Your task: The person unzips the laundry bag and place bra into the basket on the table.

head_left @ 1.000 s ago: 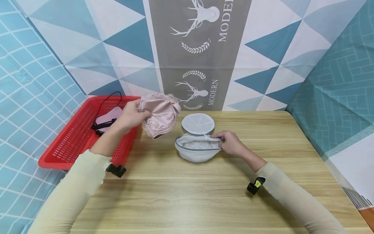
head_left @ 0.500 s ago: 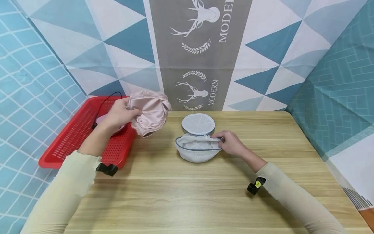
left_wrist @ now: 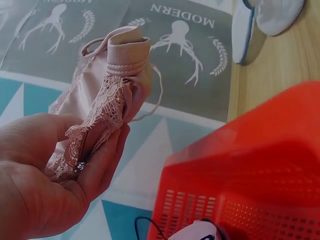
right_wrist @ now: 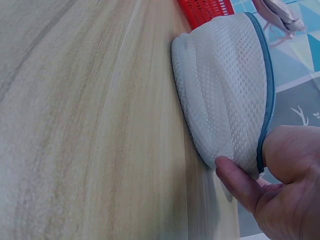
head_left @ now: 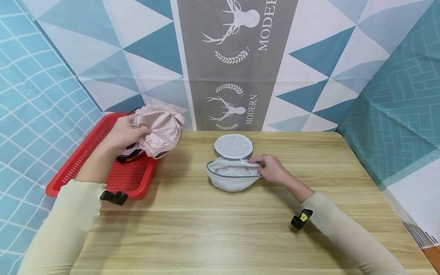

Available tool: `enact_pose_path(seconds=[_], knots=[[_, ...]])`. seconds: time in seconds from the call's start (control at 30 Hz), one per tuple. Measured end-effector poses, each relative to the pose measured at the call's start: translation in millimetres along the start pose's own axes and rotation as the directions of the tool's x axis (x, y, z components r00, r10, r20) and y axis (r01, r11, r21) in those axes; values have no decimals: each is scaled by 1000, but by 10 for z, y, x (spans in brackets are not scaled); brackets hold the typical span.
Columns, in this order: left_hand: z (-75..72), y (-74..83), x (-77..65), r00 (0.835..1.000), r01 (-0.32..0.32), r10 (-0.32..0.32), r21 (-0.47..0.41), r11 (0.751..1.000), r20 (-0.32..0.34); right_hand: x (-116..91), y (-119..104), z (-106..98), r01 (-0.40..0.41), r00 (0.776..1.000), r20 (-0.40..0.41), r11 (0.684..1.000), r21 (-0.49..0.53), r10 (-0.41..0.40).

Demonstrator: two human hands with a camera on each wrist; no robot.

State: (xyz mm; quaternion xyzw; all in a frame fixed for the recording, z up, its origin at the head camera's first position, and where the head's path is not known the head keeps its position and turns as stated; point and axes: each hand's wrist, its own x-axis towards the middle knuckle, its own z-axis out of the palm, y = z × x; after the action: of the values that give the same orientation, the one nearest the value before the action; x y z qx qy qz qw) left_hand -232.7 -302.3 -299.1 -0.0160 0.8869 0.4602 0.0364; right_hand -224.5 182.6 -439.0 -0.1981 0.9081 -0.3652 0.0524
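My left hand (head_left: 124,133) pinches a pair of pink satin panties (head_left: 160,130) by one lace-trimmed side, held up over the right part of the red basket (head_left: 148,177). In the left wrist view the panties (left_wrist: 107,90) show lace edging and an elastic band, with the thumb and fingers on either side of the fabric. At the middle of the table, my right hand (head_left: 271,168) grips the right end of a white mesh laundry bag (head_left: 230,184) with a blue-grey zipper edge. Its mouth stands parted. The right wrist view shows the bag (right_wrist: 225,85) resting on the wood.
A round white mesh piece (head_left: 233,146) with a dark rim stands right behind the bag. Inside the basket lie a pink item (left_wrist: 195,232) and black straps, partly hidden by my left arm. Patterned wall coverings bound the wooden table (head_left: 227,233) at the back and sides.
My left hand has moved left with the pink panties, away from the mesh bag and over the red basket. The right hand and the bag have stayed in place.
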Motion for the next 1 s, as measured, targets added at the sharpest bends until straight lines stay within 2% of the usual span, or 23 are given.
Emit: enact_pose_path(seconds=[0.27, 0.6, 1.0], knots=[[-154, -37, -11, 1000, 9, -9, 26, 1000, -21, 2, -8, 2, 16, 1000, 1, 1000, -11, -16], [-324, -105, 22, 1000, 25, -26, -37, 999, -8, 4, -17, 26, 3, 1000, 2, 1000, -17, -3], [-506, -169, 38, 993, 65, -74, -96, 993, -93, -3, -5, 33, 7, 1000, 6, 1000, -14, -7]])
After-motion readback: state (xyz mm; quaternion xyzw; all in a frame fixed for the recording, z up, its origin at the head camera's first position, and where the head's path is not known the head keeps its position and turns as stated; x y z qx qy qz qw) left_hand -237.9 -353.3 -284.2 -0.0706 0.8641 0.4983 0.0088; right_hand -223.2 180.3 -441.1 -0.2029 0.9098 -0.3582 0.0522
